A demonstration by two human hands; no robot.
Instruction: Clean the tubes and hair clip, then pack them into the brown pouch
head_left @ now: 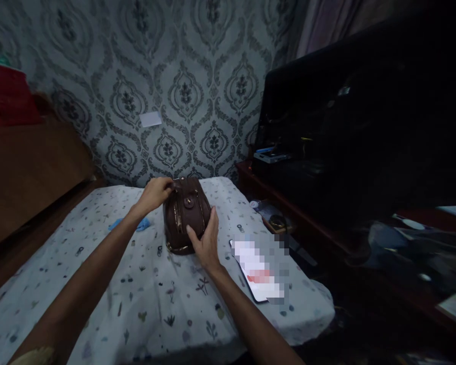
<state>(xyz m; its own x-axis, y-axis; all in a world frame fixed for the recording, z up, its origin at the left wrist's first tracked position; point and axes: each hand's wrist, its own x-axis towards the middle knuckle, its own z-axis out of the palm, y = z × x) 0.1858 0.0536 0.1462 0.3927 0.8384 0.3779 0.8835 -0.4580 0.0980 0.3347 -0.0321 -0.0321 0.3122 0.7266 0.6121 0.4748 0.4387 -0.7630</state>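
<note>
A dark brown handbag [185,213] with gold-coloured zips and a small flap lies on the patterned white sheet [144,304]. At its upper left edge, my left hand [157,193] has its fingers closed on the bag; what exactly they pinch there is too dark to make out. My right hand [208,241] grips the lower right side, thumb on the bag's face and fingers along its side. To the right of that hand lies a lit phone [253,268], its screen partly blurred out. A blue cloth [140,224] rests on the sheet behind my left forearm.
Patterned wallpaper [190,91] rises behind the bed, with a white switch plate [151,119] on it. A wooden board [30,172] bounds the left side, with a red bag [9,96] on top. On the right stands a large black television [357,132] above cluttered dark furniture.
</note>
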